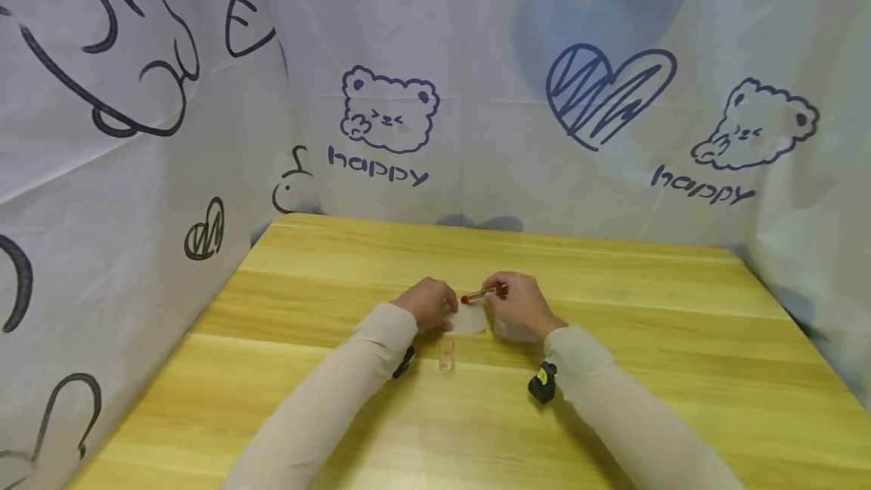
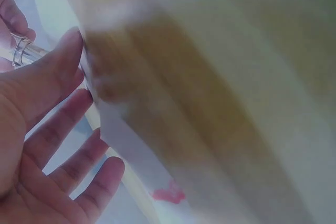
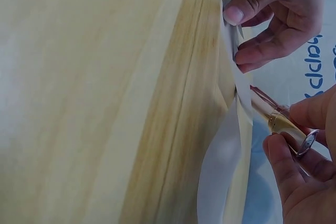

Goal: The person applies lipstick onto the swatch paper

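Note:
My right hand [image 1: 520, 302] pinches a lipstick [image 3: 286, 127] with a shiny gold tube. Its red tip [image 1: 466, 299] points left, above a white sheet of paper [image 1: 469, 320]. My left hand [image 1: 429, 304] rests its fingertips on the left part of this paper, its fingers fairly straight and spread in the left wrist view. A red smear [image 2: 170, 192] marks white paper there. Another pale piece of paper [image 1: 515, 333] lies partly hidden beneath my right hand. A small clear pinkish case [image 1: 445, 355], perhaps the lipstick's cap, lies on the table just in front of the paper.
The wooden table [image 1: 646, 369] spreads out all around the hands. White cloth with printed bears and hearts [image 1: 463, 97] hangs behind it and along both sides. Each wrist carries a small dark camera, the right one [image 1: 542, 383] showing a yellow label.

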`<state>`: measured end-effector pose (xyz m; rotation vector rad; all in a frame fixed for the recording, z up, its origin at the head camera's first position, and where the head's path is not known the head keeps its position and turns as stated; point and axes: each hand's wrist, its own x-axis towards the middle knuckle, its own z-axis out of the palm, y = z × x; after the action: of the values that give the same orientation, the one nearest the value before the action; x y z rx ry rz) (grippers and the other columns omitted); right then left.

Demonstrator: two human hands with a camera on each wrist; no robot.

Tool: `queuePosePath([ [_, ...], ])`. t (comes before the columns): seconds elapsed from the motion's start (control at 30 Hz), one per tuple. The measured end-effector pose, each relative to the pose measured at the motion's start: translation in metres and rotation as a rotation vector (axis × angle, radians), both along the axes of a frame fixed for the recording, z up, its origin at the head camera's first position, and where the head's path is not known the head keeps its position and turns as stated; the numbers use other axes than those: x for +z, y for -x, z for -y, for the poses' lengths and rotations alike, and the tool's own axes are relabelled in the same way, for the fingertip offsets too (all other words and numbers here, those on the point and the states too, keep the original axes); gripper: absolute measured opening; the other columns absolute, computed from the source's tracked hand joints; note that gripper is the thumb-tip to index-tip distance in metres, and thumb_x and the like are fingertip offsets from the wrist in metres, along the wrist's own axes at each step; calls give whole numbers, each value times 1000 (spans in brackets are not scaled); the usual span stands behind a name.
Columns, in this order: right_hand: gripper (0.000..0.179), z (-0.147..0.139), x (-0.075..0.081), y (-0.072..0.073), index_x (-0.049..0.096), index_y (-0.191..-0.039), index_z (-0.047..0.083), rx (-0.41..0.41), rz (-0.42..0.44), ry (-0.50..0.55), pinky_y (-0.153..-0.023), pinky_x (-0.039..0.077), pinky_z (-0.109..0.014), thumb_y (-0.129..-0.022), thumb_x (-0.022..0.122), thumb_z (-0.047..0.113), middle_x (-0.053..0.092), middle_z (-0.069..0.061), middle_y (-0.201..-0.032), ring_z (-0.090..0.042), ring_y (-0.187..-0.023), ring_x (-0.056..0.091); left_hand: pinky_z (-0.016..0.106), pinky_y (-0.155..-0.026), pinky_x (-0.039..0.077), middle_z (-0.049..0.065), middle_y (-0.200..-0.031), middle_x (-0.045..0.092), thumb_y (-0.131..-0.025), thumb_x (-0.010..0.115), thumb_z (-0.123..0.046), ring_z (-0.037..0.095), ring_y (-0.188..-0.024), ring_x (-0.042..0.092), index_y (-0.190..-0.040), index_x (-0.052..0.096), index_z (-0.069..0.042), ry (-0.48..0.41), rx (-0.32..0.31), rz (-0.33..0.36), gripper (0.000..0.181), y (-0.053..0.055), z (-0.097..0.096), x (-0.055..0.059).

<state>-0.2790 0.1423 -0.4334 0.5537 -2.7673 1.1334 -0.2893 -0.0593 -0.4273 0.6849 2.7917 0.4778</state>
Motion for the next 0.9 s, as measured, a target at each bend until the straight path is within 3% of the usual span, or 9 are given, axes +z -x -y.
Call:
queuePosePath([
  [0.3, 13, -1, 0, -1, 71, -101, 3, 13, -1, 5, -76, 54, -39, -90, 66, 7, 68, -7, -91, -22, -85, 64, 31, -89, 49, 3, -118, 66, -81, 80, -17, 19, -109, 60, -114, 73, -15, 60, -8, 42, 34, 1, -1, 3],
  [0.43, 13, -2, 2, -3, 71, -102, 3, 16, 9, 10, -75, 54, -40, -91, 65, 7, 67, -7, -92, -22, -85, 63, 32, -92, 49, 1, -117, 67, -83, 79, -15, 19, -111, 59, -114, 73, -17, 74, -25, 36, 32, 2, -1, 3],
  [0.9, 15, -1, 3, -4, 71, -104, 1, 40, -18, -32, -75, 54, -39, -91, 65, 7, 68, -8, -94, -22, -85, 64, 34, -88, 50, 0, -116, 66, -80, 81, -22, 20, -106, 61, -110, 73, -19, 108, 10, 26, 31, 1, -1, 5],
])
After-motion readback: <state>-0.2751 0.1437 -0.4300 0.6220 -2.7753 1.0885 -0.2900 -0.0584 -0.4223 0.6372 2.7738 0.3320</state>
